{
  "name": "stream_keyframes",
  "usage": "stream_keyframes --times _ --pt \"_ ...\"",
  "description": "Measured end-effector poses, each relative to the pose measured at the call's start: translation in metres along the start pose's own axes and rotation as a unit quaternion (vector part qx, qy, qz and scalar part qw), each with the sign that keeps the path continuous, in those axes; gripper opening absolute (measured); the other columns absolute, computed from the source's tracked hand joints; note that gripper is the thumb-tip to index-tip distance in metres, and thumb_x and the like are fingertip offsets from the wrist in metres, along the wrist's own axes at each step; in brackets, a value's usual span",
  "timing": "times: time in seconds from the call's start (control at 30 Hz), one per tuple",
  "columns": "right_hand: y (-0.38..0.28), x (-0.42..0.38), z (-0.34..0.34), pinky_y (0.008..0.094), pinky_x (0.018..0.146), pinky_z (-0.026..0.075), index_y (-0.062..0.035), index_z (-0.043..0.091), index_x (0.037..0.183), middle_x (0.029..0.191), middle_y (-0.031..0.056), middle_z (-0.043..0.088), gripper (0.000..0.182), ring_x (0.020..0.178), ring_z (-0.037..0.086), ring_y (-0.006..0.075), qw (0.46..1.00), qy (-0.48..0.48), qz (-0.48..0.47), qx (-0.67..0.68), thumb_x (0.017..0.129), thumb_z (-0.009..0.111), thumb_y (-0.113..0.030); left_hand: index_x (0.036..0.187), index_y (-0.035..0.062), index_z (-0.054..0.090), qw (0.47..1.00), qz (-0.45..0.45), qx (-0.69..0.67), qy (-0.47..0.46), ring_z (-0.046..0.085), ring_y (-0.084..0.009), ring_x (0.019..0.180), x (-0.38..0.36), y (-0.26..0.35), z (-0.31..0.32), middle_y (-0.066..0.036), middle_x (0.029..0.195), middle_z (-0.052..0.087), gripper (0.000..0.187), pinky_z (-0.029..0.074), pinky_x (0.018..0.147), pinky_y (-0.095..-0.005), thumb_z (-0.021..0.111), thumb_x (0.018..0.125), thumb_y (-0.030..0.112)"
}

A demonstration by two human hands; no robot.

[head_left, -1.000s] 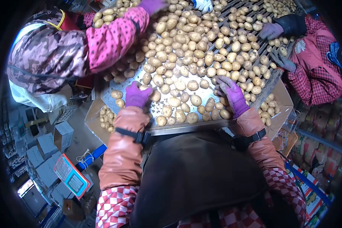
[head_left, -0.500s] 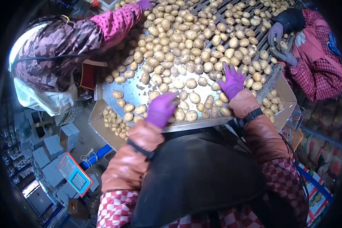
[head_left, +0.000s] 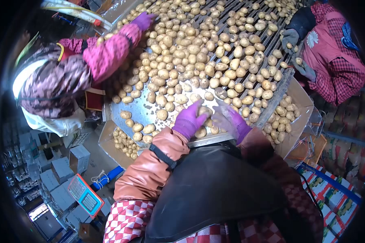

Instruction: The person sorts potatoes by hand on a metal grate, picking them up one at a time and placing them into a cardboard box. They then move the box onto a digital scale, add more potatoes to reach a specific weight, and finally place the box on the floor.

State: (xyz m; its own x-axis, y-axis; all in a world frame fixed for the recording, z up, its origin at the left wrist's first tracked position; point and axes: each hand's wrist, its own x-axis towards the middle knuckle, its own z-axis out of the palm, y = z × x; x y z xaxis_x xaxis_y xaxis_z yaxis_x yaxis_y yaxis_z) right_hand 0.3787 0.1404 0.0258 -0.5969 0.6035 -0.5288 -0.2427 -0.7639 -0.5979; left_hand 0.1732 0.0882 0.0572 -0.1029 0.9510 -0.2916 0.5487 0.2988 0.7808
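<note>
My left hand [head_left: 189, 120], in a purple glove, is over the near part of the metal tray [head_left: 123, 108]. Its thumb and fingers curve round a potato [head_left: 206, 110]. Close on its right is my right hand [head_left: 231, 121], also gloved in purple with greyish fingertips. Motion smears those fingers, so I cannot make out whether they hold anything. Loose potatoes [head_left: 181, 99] lie just beyond both hands, and a few more show beneath them near the tray's front edge.
A slatted conveyor [head_left: 262, 38] carries many potatoes. Cardboard boxes of potatoes stand at the left [head_left: 108, 135] and right [head_left: 305, 108]. One co-worker's gloved hand [head_left: 144, 20] reaches in at upper left; another co-worker's glove [head_left: 290, 39] is at upper right. A scale [head_left: 85, 195] stands lower left.
My left hand has moved right and slightly forward, onto a potato. My right hand has come left and nearer to me. Fewer potatoes show along the tray's front edge.
</note>
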Motion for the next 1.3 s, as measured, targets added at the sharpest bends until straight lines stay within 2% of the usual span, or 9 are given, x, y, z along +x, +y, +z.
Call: stream_keyframes --times 0.1,0.23,0.37,0.5,0.63,0.83,0.97,1.13,1.3 --pt "-0.008 0.004 0.021 0.0382 0.095 0.05 -0.0104 0.036 0.142 0.134 0.0137 0.047 0.053 0.124 0.048 0.0274 0.974 -0.047 0.111 0.193 0.101 0.046 -0.042 0.126 0.0101 0.059 0.998 0.037 -0.028 0.031 0.067 -0.0313 0.092 0.017 0.015 -0.017 -0.019 0.104 0.067 0.044 0.052 0.081 -0.0376 0.065 0.089 0.034" --pt "-0.019 0.007 0.002 0.0285 0.076 0.051 -0.0064 0.051 0.128 0.123 0.0079 0.055 0.042 0.106 0.053 0.0198 0.99 0.055 0.114 0.067 0.096 0.058 -0.031 0.129 0.0129 0.056 0.933 0.142 0.221 0.246 0.057 -0.0346 0.113 0.089 -0.044 -0.062 -0.02 0.118 0.061 0.055 0.048 0.089 -0.0451 0.067 0.082 0.04" --pt "-0.047 0.022 -0.006 0.0267 0.069 0.05 -0.0056 0.057 0.125 0.111 0.0055 0.06 0.037 0.09 0.057 0.0153 0.997 0.035 0.048 -0.048 0.092 0.063 -0.021 0.137 0.0211 0.045 0.946 -0.073 0.286 0.138 0.029 -0.0467 0.135 0.085 -0.057 -0.047 -0.019 0.141 0.041 0.075 0.036 0.102 -0.0622 0.07 0.073 0.05" --pt "-0.072 0.068 -0.012 0.0261 0.07 0.053 -0.0022 0.062 0.12 0.101 0.0054 0.066 0.031 0.087 0.063 0.0118 0.961 0.043 -0.096 -0.256 0.09 0.062 -0.011 0.127 0.022 0.055 0.945 0.153 0.28 0.079 0.029 -0.0536 0.13 0.033 -0.047 -0.019 -0.011 0.137 0.047 0.062 0.034 0.104 -0.0634 0.075 0.069 0.036" --pt "-0.111 0.124 0.02 0.0366 0.084 0.053 -0.0111 0.066 0.117 0.104 0.0113 0.07 0.034 0.095 0.067 0.027 0.733 0.069 -0.309 -0.602 0.084 0.062 -0.02 0.128 0.0187 0.057 0.974 0.135 0.183 -0.02 0.05 -0.0363 0.122 0.016 -0.068 -0.007 -0.01 0.14 0.048 0.055 0.045 0.094 -0.0508 0.07 0.076 0.031" --pt "-0.076 0.219 0.035 0.0451 0.072 0.052 -0.012 0.069 0.091 0.086 0.0142 0.066 0.013 0.082 0.066 0.0326 0.494 0.085 -0.224 -0.836 0.083 0.062 -0.02 0.119 0.0146 0.065 0.998 0.047 -0.016 0.049 0.066 -0.0323 0.094 0.05 -0.016 -0.048 -0.015 0.102 0.068 0.033 0.052 0.083 -0.0383 0.061 0.088 0.026" --pt "-0.081 0.211 0.047 0.0448 0.074 0.052 -0.0131 0.068 0.097 0.09 0.0137 0.068 0.019 0.085 0.066 0.0334 0.485 0.083 -0.14 -0.859 0.082 0.064 -0.025 0.117 0.0095 0.065 0.973 0.094 0.063 0.203 0.067 -0.031 0.089 0.121 -0.041 -0.071 -0.015 0.097 0.069 0.034 0.053 0.081 -0.0365 0.063 0.086 0.021" --pt "-0.078 0.213 0.055 0.0445 0.076 0.053 -0.0144 0.067 0.104 0.094 0.0131 0.069 0.028 0.087 0.067 0.0344 0.477 0.113 -0.071 -0.869 0.081 0.066 -0.03 0.133 0.0168 0.053 0.925 0.105 0.294 0.215 0.045 -0.0439 0.124 0.181 -0.027 -0.062 -0.024 0.139 0.045 0.058 0.037 0.103 -0.0509 0.069 0.079 0.032" --pt "-0.124 0.197 0.057 0.0442 0.079 0.054 -0.0157 0.067 0.111 0.098 0.0125 0.07 0.037 0.09 0.068 0.0354 0.61 0.101 -0.048 -0.785 0.08 0.068 -0.036 0.121 0.013 0.061 0.958 0.156 0.174 0.167 0.046 -0.0441 0.124 0.175 -0.024 -0.042 -0.025 0.138 0.046 0.048 0.037 0.103 -0.0501 0.07 0.077 0.031"
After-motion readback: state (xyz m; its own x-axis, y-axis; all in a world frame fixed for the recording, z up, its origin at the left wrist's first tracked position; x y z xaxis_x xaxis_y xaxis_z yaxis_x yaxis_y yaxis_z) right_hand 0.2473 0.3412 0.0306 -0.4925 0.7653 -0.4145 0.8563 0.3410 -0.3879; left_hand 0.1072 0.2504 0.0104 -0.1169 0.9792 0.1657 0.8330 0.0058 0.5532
